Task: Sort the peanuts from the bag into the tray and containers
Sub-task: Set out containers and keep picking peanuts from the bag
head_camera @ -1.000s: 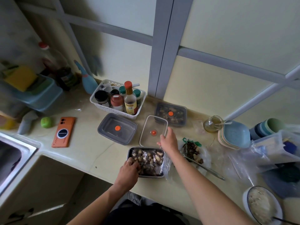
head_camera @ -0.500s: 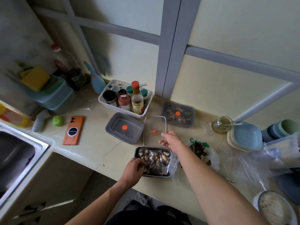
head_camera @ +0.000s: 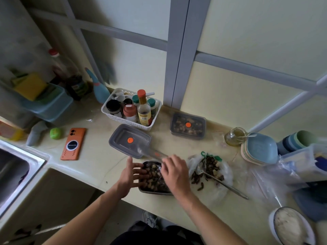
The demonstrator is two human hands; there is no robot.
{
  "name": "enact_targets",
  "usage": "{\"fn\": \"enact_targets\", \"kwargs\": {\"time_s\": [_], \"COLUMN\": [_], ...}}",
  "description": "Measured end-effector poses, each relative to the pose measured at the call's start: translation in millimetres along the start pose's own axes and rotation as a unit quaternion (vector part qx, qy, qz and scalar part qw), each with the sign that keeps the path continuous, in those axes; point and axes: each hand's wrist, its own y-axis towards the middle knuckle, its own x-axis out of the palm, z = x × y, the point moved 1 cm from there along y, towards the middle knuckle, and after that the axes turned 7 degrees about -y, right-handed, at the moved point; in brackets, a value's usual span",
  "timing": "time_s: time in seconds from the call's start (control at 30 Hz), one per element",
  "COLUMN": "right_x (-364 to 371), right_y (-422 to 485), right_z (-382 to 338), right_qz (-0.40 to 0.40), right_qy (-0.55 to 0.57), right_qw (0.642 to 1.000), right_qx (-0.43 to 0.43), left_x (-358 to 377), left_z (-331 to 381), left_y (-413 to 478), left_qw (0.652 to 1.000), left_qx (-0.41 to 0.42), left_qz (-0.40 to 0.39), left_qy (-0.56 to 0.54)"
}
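Note:
A metal tray [head_camera: 150, 189] of peanuts sits at the counter's front edge. My left hand [head_camera: 130, 175] is open with fingers spread, touching the tray's left side. My right hand [head_camera: 175, 174] pinches one edge of a clear lid [head_camera: 150, 152] with an orange dot; the lid is tilted and blurred above the tray's far end. A grey lidded container [head_camera: 130, 140] stands behind the tray. A second closed container [head_camera: 188, 125] holding peanuts stands near the wall. To the right lies an open plastic bag [head_camera: 224, 175] of dark shells with a metal utensil [head_camera: 228, 185] in it.
A white basket of bottles [head_camera: 131, 119] stands at the back. An orange phone [head_camera: 73, 143] and the sink [head_camera: 16, 174] are on the left. Blue plates [head_camera: 260, 149], a jar [head_camera: 234, 137], stacked cups, plastic bags and a dish of rice [head_camera: 290, 227] crowd the right.
My right hand has lifted the clear lid off the counter and swung it over the tray. My left hand let go of the tray's corner and spread its fingers.

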Motion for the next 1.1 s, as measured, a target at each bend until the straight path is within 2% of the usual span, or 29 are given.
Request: {"fn": "enact_targets", "kwargs": {"time_s": [0.07,0.17,0.27,0.33,0.53,0.6,0.67,0.73,0.8,0.97,1.1], "right_x": [3.7,10.7,15.2,14.7,10.6,10.2,13.1,15.9,17.5,21.3,23.6], "right_y": [-30.7,-62.4,-77.5,-82.6,-77.9,-77.8,-80.4,-78.3,-71.2,-59.0,-56.3], "right_z": [-8.1,-11.7,-6.1,-3.1,21.3,32.7,42.5,47.3,46.7,41.7,39.8], "right_qz": [-0.004,-0.029,-0.118,-0.150,-0.144,-0.135,-0.121,-0.136,-0.171,-0.165,-0.163], "right_qy": [-0.032,-0.013,0.049,0.066,-0.038,-0.060,-0.049,-0.005,0.047,0.070,0.074], "right_qw": [0.998,0.998,0.992,0.986,0.964,0.955,0.955,0.950,0.932,0.904,0.896], "right_qx": [-0.060,-0.063,-0.016,0.034,0.220,0.256,0.268,0.280,0.317,0.389,0.406], "left_x": [-3.3,-5.9,-11.1,-15.4,-17.3,-14.3,-12.0,-10.3,-3.3,13.5,9.7], "left_z": [1.6,3.4,3.3,-0.4,-12.9,-17.1,-20.9,-22.4,-22.4,-17.8,-14.1], "left_y": [1.5,0.3,-0.3,1.2,3.6,3.0,4.3,7.2,6.0,3.8,14.5], "left_qw": [1.000,1.000,0.999,0.998,0.995,0.993,0.978,0.935,0.900,0.854,0.848], "left_qx": [-0.008,0.020,0.050,0.049,0.065,0.082,0.130,0.183,0.198,0.192,0.182], "left_qz": [-0.020,-0.007,0.017,0.012,0.029,0.038,0.065,0.109,0.138,0.125,0.138], "left_qy": [-0.008,-0.017,-0.012,0.023,0.063,0.081,0.152,0.284,0.362,0.468,0.478]}}
